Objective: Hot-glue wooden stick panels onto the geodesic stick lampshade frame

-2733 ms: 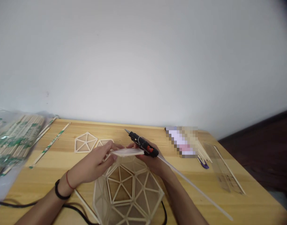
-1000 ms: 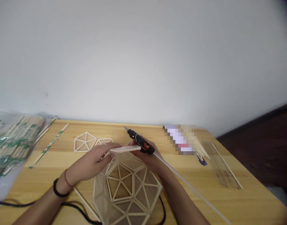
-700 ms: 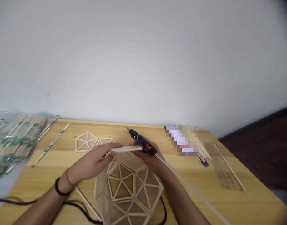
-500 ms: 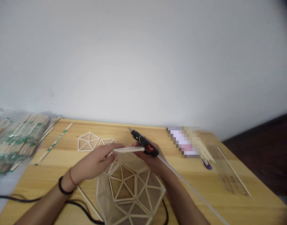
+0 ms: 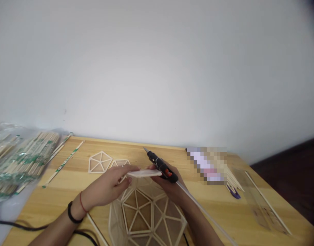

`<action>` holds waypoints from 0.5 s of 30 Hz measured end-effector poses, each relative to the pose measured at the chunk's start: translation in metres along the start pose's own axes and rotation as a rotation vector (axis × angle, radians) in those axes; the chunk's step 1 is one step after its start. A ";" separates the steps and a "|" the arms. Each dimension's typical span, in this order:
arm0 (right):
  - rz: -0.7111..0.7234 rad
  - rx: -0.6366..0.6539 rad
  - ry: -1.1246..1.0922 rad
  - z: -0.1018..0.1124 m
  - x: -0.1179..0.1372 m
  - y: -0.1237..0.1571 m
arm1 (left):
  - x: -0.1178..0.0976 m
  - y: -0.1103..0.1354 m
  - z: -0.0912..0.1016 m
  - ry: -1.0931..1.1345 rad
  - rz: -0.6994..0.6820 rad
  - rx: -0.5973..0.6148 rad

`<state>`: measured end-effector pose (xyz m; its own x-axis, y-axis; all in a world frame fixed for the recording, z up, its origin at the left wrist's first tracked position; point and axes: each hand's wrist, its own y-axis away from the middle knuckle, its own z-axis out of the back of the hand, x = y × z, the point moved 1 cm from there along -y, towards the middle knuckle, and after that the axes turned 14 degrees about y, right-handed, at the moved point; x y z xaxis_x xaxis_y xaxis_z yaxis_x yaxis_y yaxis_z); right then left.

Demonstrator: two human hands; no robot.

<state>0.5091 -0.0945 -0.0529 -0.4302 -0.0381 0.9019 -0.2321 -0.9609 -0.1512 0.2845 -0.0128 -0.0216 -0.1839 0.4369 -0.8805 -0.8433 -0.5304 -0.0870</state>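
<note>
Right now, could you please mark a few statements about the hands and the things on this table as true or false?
1. The right hand holds a black glue gun. True.
2. The glue gun's nozzle points toward the person. False: it points away, toward the wall.
3. The left hand touches the flat panel held over the stick dome. True.
4. The bag of chopsticks lies at the right end of the table. False: it lies at the left end.
5. The left wrist is bare. False: it wears a black band and a red string.
</note>
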 end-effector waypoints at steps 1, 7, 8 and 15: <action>0.000 -0.005 -0.005 0.000 0.001 0.000 | -0.001 0.000 0.000 -0.005 0.004 -0.002; 0.022 0.031 0.010 -0.001 0.005 0.001 | -0.005 -0.001 0.003 -0.004 0.022 -0.007; 0.026 0.039 0.006 -0.001 0.005 0.002 | -0.006 -0.002 0.004 -0.005 0.029 -0.008; 0.013 0.045 0.005 0.003 0.009 0.000 | -0.009 -0.004 0.004 0.032 -0.043 0.001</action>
<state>0.5079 -0.0952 -0.0440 -0.4369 -0.0490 0.8982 -0.1873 -0.9717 -0.1442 0.2873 -0.0121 -0.0114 -0.1310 0.4359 -0.8904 -0.8508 -0.5105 -0.1247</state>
